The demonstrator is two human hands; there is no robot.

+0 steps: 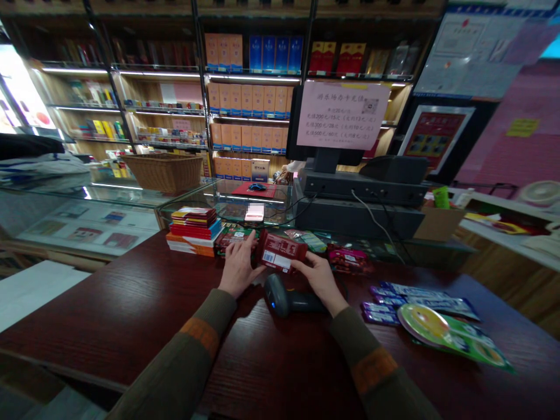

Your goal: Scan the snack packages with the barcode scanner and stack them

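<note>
I have the red packet (282, 252) pinched between my left hand (238, 268) and right hand (321, 280), its length running side to side, just above the scanner (284, 298) lying nearer me.

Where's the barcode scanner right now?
Head view, centre: the barcode scanner lies on the dark wooden counter, just below the red pack that the left hand and right hand hold, nearer the right wrist.

A dark handheld barcode scanner (284, 298) lies on the dark wooden counter (131, 309), just before a red rectangular packet (282, 252). Stacked flat red cartons (195, 229) sit behind-left; purple foil sachets (409, 300) lie right.
</note>
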